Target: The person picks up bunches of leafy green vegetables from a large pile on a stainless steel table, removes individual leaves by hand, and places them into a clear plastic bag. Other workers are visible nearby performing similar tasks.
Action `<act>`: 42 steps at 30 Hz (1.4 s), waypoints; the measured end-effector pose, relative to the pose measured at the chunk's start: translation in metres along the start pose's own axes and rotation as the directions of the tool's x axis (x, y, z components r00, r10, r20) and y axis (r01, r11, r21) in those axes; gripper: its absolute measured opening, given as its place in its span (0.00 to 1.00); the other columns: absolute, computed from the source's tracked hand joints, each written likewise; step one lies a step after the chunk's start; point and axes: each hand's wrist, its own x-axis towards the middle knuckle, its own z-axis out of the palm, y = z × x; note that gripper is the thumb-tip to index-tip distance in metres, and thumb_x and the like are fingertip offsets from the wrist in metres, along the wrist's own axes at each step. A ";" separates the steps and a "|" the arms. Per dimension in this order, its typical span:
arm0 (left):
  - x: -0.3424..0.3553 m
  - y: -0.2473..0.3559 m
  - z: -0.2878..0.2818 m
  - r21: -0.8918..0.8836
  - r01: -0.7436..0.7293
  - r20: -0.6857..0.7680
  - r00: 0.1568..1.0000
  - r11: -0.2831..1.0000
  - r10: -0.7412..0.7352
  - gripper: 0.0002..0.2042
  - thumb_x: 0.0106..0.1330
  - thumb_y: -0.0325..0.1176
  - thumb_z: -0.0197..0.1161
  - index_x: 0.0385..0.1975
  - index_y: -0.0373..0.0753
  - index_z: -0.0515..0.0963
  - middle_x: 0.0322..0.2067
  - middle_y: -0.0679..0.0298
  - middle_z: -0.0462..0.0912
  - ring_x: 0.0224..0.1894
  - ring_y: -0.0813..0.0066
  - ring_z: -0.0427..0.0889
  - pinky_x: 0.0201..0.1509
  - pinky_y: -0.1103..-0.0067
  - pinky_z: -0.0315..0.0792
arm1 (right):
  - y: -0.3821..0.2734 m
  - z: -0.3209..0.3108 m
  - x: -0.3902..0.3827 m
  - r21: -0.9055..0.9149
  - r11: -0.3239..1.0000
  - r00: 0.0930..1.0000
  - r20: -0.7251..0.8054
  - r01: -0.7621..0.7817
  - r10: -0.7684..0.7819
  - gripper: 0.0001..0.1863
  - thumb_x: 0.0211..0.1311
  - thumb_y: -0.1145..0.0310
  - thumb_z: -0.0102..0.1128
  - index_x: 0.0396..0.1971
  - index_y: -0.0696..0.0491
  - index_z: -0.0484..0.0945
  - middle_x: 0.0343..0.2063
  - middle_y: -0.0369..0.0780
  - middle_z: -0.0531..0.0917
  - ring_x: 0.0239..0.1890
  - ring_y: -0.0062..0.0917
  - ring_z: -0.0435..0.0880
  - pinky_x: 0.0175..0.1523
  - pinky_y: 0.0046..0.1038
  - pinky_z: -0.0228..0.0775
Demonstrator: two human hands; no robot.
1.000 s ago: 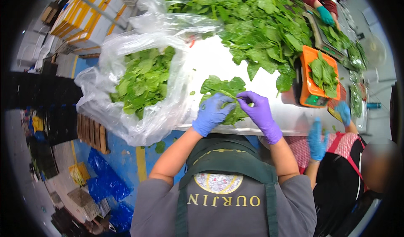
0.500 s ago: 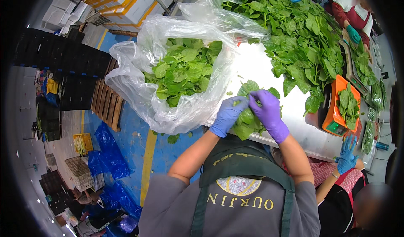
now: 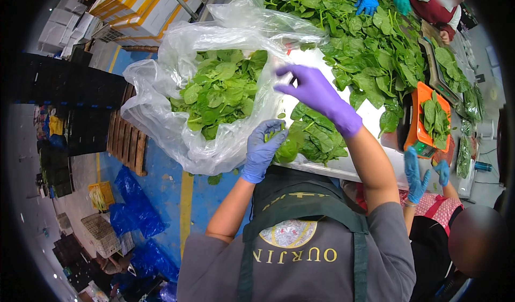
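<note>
My left hand, in a blue-violet glove, is closed with its fingertips pinched on a leafy green sprig at the table's near edge. My right hand, gloved in purple, stretches over the white tabletop toward the bag. Its thumb and forefinger are apart, slightly blurred, and no held thing shows. A small pile of leafy greens lies below my right hand, beside the sprig. Left of both hands, a clear plastic bag stands wide at the mouth, with loose green leaves inside.
A large heap of leafy greens covers the table's far right. Past it sits an orange scale with greens on top. A co-worker's blue-gloved hand reaches into the heap; another person's blue glove is at right. A wooden pallet lies at left.
My hands have separated: the right swung up and left toward the bag, the left drew slightly left with the sprig. A co-worker's blue glove came further over the heap.
</note>
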 end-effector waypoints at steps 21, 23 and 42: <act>0.003 0.012 0.101 0.427 -0.322 0.554 0.832 0.845 0.037 0.50 0.44 0.25 0.67 0.66 0.46 0.40 0.25 0.61 0.78 0.27 0.72 0.78 0.32 0.78 0.73 | 0.052 -0.029 -0.161 0.259 0.966 0.998 0.060 -0.010 -0.005 0.14 0.43 0.66 0.65 0.32 0.54 0.79 0.25 0.41 0.80 0.28 0.31 0.80 0.35 0.28 0.69; 0.008 0.006 0.107 0.349 -0.288 0.600 0.799 0.892 0.023 0.49 0.45 0.25 0.67 0.66 0.47 0.41 0.27 0.60 0.78 0.28 0.72 0.78 0.34 0.78 0.74 | 0.057 -0.032 -0.168 0.304 0.953 1.000 0.029 0.003 -0.012 0.12 0.42 0.67 0.64 0.30 0.55 0.79 0.24 0.42 0.81 0.27 0.32 0.80 0.34 0.28 0.70; 0.044 0.095 0.094 0.186 -0.586 0.158 0.810 0.788 0.565 0.39 0.50 0.23 0.64 0.63 0.39 0.51 0.60 0.58 0.58 0.57 0.67 0.63 0.61 0.74 0.58 | 0.084 -0.174 -0.109 0.506 0.837 0.798 -0.583 0.209 0.153 0.08 0.48 0.69 0.65 0.29 0.56 0.80 0.22 0.35 0.80 0.24 0.18 0.77 0.32 0.21 0.70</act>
